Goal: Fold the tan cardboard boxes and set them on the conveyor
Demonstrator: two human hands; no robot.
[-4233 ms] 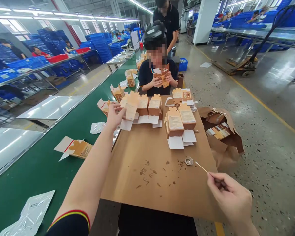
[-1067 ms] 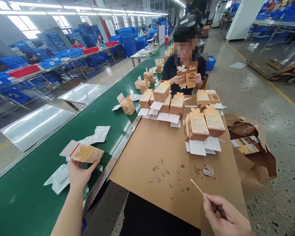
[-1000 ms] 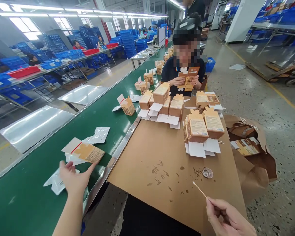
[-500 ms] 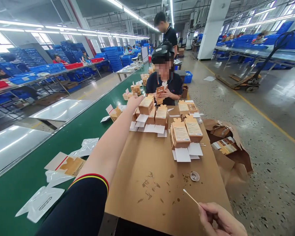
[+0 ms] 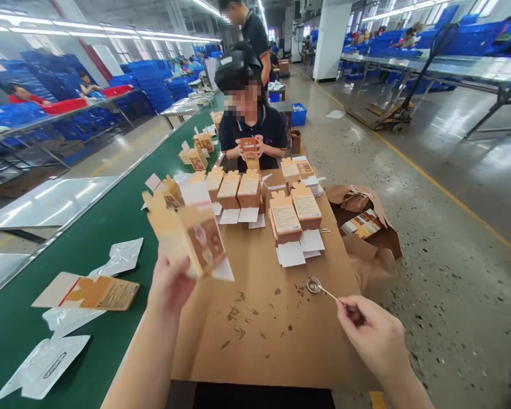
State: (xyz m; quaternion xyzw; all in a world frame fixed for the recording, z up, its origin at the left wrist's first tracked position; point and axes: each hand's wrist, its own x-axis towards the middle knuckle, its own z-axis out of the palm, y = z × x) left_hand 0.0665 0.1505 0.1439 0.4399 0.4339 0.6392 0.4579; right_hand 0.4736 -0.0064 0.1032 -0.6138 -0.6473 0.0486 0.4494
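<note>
Left hand (image 5: 170,281): fingers closed round the lower part of a box (image 5: 205,241), flaps open, held up by the left edge of the cardboard (image 5: 255,363). Right hand (image 5: 372,326): thumb and fingers pinched on a cotton swab (image 5: 331,294), tip at the small dish (image 5: 314,286), contact unclear. Risks, my judgement: a sideways push could tip the dish; an overloaded tip could drip; squeezing hard could dent the box

Held carton (image 5: 202,241): tan, brown printed panel, white flaps
Swab (image 5: 329,293): pale beige stick
Table (image 5: 255,363): brown, darker smears and spots
Conveyor belt (image 5: 97,224): green
Pouches (image 5: 51,366): silvery white
Floor (image 5: 451,318): grey, dark speckles
Paper bag (image 5: 372,267): brown
</note>
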